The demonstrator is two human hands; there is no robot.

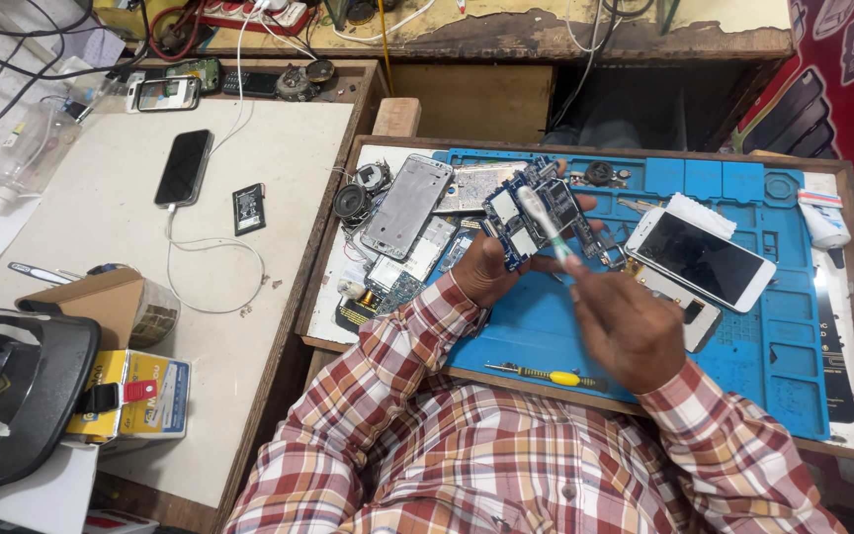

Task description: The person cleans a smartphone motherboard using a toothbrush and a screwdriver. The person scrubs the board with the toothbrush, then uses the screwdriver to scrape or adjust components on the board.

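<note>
Clamped in my left hand [486, 265], a blue phone circuit board [536, 220] sits raised over the blue repair mat [743, 346]. My right hand [625, 326] is closed around a white brush [544, 225], bristles touching the board. Just right lies a white smartphone [701, 259]; near me, a yellow-handled screwdriver [544, 374].

We note a blue circuit board [536, 220] with silver shields, and a brush [543, 223] with a white head and pale green neck. The work mat [743, 336] is bright blue. The shirt sleeves [387, 366] carry a plaid pattern — red, white and tan. The phone [701, 258] is white-framed with a black screen. The screwdriver [546, 375] is yellow-handled, the second phone [184, 167] is black, and the counter [111, 208] top is off-white.
</note>
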